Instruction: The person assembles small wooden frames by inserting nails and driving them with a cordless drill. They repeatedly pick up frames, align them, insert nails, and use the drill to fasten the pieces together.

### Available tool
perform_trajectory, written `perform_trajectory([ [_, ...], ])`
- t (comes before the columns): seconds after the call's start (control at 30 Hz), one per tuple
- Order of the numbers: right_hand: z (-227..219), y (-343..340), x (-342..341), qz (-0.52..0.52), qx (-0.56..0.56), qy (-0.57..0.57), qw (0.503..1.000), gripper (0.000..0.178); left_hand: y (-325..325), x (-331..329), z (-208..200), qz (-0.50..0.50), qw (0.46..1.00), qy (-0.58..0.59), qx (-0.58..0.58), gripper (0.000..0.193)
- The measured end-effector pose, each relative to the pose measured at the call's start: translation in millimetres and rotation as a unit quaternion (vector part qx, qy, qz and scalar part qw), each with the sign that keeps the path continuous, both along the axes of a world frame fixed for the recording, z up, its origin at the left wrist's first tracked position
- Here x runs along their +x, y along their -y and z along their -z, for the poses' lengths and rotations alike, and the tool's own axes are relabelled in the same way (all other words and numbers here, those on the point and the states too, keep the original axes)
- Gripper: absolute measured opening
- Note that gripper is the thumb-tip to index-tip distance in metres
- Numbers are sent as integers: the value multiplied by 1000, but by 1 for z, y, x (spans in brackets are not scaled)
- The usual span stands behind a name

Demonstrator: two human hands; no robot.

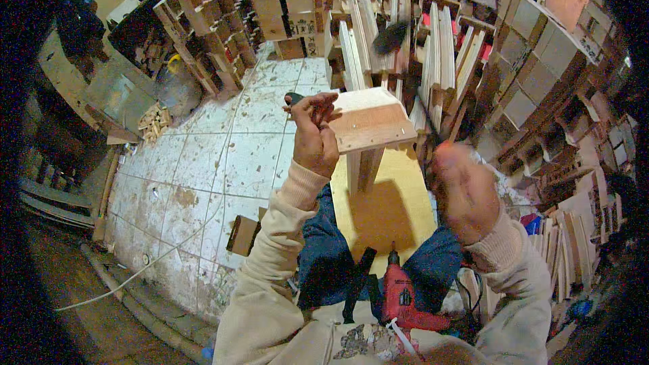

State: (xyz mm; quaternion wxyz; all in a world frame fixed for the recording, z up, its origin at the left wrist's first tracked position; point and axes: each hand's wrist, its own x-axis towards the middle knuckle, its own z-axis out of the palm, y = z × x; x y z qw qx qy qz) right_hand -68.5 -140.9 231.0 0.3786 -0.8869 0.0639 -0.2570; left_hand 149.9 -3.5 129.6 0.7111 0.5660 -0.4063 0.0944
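My right hand (466, 189), smeared by motion, is wrapped round the handle of a hammer. The blurred black hammer head (392, 38) is raised above and beyond a pale wooden board (375, 125) with slanted ends. My left hand (314, 132) is closed at the board's left end, thumb against its side. A small dark thing (293, 98) shows by its fingers; I cannot make out what it is. A small nail or staple (405, 130) shows near the board's right end. Wooden uprights (365, 170) under the board stand on a yellowish wooden panel (385, 213) between my knees.
A red power drill (400, 294) lies at my lap, bit pointing away. Stacked wooden frames (368, 27) and slatted pieces (534, 61) crowd the back and right. A pale cord (145, 267) crosses the tiled floor (203, 155) at left, near a cardboard piece (243, 235).
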Motion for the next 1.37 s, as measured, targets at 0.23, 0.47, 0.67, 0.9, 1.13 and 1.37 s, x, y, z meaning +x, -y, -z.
perform_trajectory([
  [0.23,8,-6,4,-49,67,-47,995,24,-2,-3,1,-16,1000,4,10,53],
  [0.47,87,15,-6,103,-9,-70,992,26,-2,-3,-3,-5,999,-28,18,49],
  [0.67,186,29,-50,216,-75,-174,958,38,-14,-24,-7,-32,951,252,174,68],
  [0.9,150,30,-59,214,101,-124,963,40,-10,-25,15,-38,983,172,60,31],
  [1.13,29,14,-25,-103,520,152,834,30,17,-22,27,-132,967,164,-144,43],
  [1.37,20,8,11,1,-72,-178,981,43,22,-24,26,-177,952,168,-187,49],
])
